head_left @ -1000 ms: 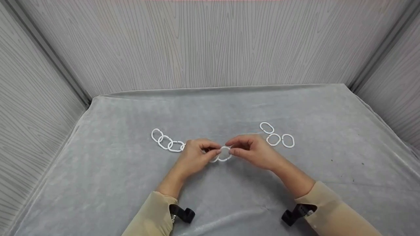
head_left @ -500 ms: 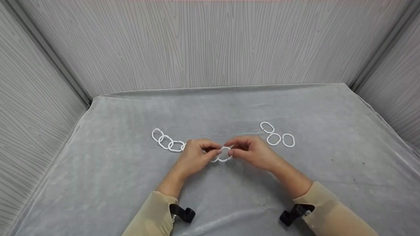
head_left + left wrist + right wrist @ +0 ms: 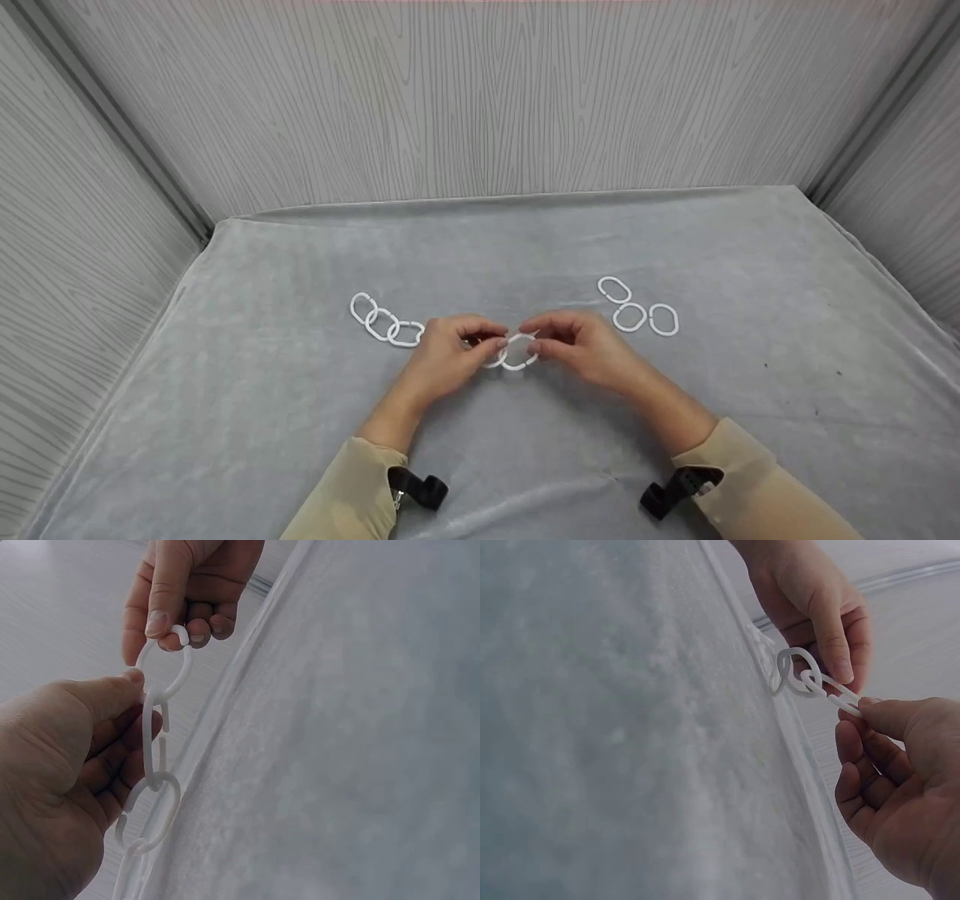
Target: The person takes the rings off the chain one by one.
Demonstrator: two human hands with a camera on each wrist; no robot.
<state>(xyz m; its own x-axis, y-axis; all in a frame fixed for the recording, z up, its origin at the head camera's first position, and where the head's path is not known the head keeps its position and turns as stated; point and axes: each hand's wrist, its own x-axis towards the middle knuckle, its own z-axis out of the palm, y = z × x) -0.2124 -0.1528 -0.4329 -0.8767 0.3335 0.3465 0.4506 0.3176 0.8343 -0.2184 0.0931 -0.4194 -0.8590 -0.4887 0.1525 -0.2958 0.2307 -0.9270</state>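
My left hand [image 3: 450, 356] pinches a white plastic chain link [image 3: 148, 742] between thumb and fingers. Through that link passes the end link [image 3: 514, 368], an oval with a small gap in its side. My right hand [image 3: 589, 349] pinches this end link by its far side with thumb and fingertips. Left of the left hand, the rest of the chain [image 3: 392, 331] trails over the cloth as joined links, partly hidden behind that hand. In the right wrist view, both hands face each other across the linked pieces [image 3: 845, 706].
Three loose white links lie at the right: an upper one [image 3: 611, 278], a middle one [image 3: 630, 331] and a right one [image 3: 676, 321]. Grey cloth [image 3: 525, 472] covers the table. Wood-patterned panels [image 3: 487, 97] stand behind it and at both sides.
The right hand has shifted very slightly to the right with the end link, and more of that link shows between the hands. The left hand keeps its hold.
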